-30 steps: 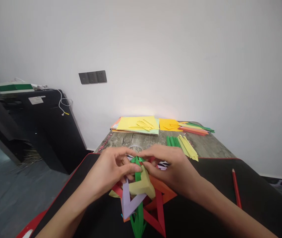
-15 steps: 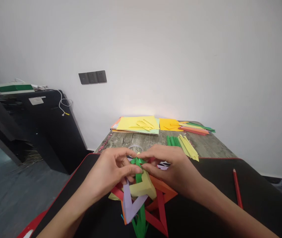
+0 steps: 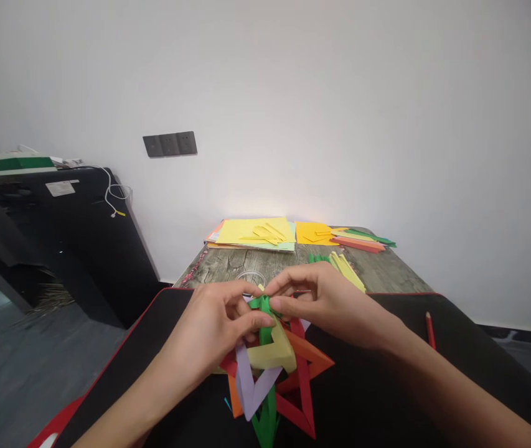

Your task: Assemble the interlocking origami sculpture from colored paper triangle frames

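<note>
right then, nearest to us, the open-framed model of folded multicoloured paper (image 3: 272, 358) is held up in both hands above the black mat with red edging (image 3: 363, 386). dangling below the grip, there's a lilac paper v (image 3: 246, 392), with a red paper v (image 3: 305, 398) and an orange paper point (image 3: 321, 362) off to the other side. the left hand (image 3: 221, 317) grasps the upper part, thumb laid over the front, other fingers curled in behind, partly hidden. and the right hand (image 3: 314, 302) pinches the small green paper tip (image 3: 265, 305) at the very top, thumb and forefinger drawn close together.

so the step in hand looks like fine finger work on that green end, shaping it or seating it; the fingertips cover too much to say which. the next move, i'd judge, calls for a steady left grip and a light, precise press from the right, nothing that would crush the thin paper.

beyond, a red pencil (image 3: 430, 330) lies on the mat; then the grey wood-grain desk (image 3: 213, 267) with pale yellow folded strips (image 3: 349, 274), a clear ring (image 3: 252, 274) and, at the back, flat yellow sheets (image 3: 232, 229). farthest off, a dark socket panel (image 3: 170, 144) on the wall.
</note>
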{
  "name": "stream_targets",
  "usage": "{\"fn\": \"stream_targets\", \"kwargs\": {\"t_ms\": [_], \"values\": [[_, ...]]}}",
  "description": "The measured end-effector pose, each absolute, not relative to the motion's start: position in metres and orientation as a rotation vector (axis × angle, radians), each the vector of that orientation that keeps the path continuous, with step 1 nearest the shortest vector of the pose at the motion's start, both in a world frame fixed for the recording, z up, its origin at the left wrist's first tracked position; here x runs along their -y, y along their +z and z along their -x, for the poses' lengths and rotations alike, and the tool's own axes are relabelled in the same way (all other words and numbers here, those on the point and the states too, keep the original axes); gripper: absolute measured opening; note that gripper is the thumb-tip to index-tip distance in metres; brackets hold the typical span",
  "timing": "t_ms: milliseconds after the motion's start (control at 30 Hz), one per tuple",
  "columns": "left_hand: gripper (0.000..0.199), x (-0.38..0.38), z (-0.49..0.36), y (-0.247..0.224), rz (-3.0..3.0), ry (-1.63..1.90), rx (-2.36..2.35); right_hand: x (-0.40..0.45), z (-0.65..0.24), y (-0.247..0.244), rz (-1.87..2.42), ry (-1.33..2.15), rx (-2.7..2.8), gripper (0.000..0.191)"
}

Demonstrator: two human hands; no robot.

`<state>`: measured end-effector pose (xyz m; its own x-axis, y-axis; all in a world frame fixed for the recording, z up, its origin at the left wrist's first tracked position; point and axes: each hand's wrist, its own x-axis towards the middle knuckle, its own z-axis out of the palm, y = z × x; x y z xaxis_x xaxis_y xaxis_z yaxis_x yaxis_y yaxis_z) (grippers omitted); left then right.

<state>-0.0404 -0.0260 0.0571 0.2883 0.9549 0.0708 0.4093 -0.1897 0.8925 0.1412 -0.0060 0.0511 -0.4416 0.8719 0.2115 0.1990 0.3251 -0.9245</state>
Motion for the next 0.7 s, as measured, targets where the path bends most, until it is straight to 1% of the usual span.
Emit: {"fn": "stream_targets", "kwargs": {"t_ms": [167,333,433,533,700], "values": [[0.029,0.029,0.039,0.050,-1.839,0.918,-1.251,0.007,-0.145,0.053,1.009,1.208,1.790,0.005],[0.031,0.031,0.039,0.047,-1.991,0.956,-1.321,0.007,-0.145,0.048,0.980,1.173,1.771,0.004],[0.032,0.032,0.040,0.052,-2.026,0.878,-1.356,0.008,-0.142,0.047,1.012,1.153,1.761,0.006],[0.034,0.031,0.038,0.058,-1.974,0.803,-1.373,0.011,-0.142,0.046,1.062,1.126,1.724,0.008],[0.041,0.034,0.029,0.064,-1.725,0.740,-1.316,0.021,-0.146,0.044,1.088,1.103,1.689,0.008]]}}
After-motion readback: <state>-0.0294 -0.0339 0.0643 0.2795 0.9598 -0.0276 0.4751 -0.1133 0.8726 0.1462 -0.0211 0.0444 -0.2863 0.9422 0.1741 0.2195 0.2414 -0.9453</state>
